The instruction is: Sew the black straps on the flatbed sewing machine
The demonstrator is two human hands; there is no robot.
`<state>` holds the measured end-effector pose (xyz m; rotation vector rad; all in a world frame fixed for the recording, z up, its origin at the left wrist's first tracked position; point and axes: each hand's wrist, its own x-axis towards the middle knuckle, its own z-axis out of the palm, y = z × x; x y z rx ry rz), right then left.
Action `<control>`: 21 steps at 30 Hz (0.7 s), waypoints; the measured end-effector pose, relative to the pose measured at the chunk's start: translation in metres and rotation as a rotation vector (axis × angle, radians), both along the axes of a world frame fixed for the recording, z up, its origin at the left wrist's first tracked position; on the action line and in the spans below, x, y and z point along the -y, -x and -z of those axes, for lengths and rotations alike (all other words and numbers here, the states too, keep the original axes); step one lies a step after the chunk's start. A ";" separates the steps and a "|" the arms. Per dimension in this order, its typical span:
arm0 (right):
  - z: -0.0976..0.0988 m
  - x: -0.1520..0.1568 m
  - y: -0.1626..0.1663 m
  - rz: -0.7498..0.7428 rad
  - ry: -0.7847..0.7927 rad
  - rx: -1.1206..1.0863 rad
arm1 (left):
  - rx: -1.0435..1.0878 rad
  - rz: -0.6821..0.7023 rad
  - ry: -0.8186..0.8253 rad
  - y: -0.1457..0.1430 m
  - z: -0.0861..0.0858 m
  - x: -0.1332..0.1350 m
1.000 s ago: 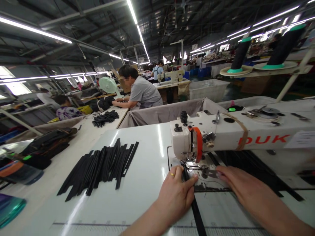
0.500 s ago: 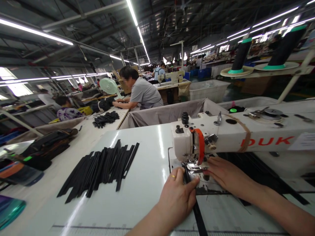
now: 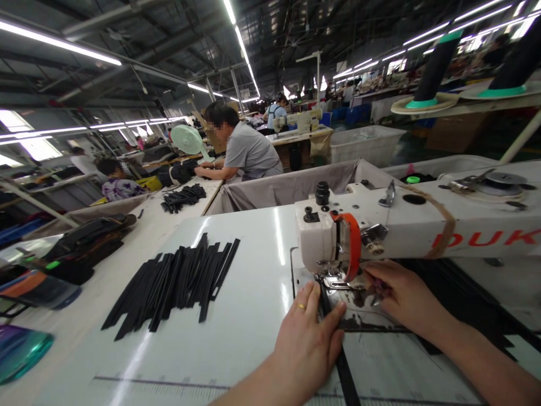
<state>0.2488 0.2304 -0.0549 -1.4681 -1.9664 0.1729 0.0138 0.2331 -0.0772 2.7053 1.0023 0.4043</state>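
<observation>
My left hand (image 3: 310, 338) lies on the machine bed, a yellow ring on one finger. Its fingers and thumb press either side of a black fabric strip (image 3: 349, 378), which runs from the needle area toward me. The white sewing machine (image 3: 406, 220) has an orange band (image 3: 351, 245) at its head, and the metal presser foot (image 3: 336, 283) sits just beyond my left fingertips. To the right of the foot, my right hand (image 3: 401, 296) is closed around a small metal tool (image 3: 373, 300) with a reddish part, mostly hidden by the fingers.
A pile of black strips (image 3: 173, 287) lies on the table left of the machine; another small pile (image 3: 183, 197) is farther back. A cloth-lined bin (image 3: 287, 192) stands behind the table. Across from me, a person in grey (image 3: 253, 149) works near a green fan (image 3: 186, 139).
My right hand has drawn back slightly to the right from the needle area and its fingers have curled, showing the metal tool. My left hand stays on the strip. The view has shifted slightly.
</observation>
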 end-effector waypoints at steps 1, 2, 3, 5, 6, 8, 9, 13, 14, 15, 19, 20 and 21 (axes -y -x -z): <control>0.000 0.000 0.000 0.034 -0.007 -0.026 | -0.003 -0.004 -0.003 -0.001 0.000 0.000; 0.000 0.000 0.000 0.067 -0.017 -0.052 | -0.006 -0.007 -0.005 -0.001 -0.001 0.000; -0.001 0.000 0.002 0.098 -0.030 -0.079 | -0.010 -0.010 -0.005 -0.002 -0.002 0.000; -0.001 0.001 0.005 0.140 -0.063 -0.129 | -0.023 -0.012 -0.006 -0.002 -0.003 0.000; -0.001 0.001 0.007 0.147 -0.082 -0.150 | -0.029 -0.013 -0.007 -0.002 -0.004 0.000; -0.001 0.003 0.010 0.149 -0.114 -0.177 | -0.039 -0.018 -0.010 -0.003 -0.005 -0.001; -0.002 0.003 0.011 0.145 -0.125 -0.183 | -0.041 -0.021 -0.010 -0.003 -0.005 -0.001; -0.008 0.002 0.014 0.133 -0.147 -0.171 | -0.048 -0.027 0.007 -0.004 -0.005 -0.002; -0.010 0.001 0.015 0.130 -0.150 -0.166 | -0.049 -0.028 0.014 -0.004 -0.005 -0.003; -0.012 0.001 0.016 0.130 -0.154 -0.164 | -0.049 -0.031 0.019 -0.005 -0.006 -0.003; -0.016 -0.001 0.019 0.130 -0.167 -0.157 | -0.043 -0.029 0.037 -0.006 -0.008 -0.005; -0.015 -0.001 0.020 0.131 -0.165 -0.155 | -0.040 -0.027 0.041 -0.006 -0.009 -0.005; -0.015 -0.001 0.020 0.134 -0.161 -0.155 | -0.036 -0.026 0.044 -0.006 -0.009 -0.005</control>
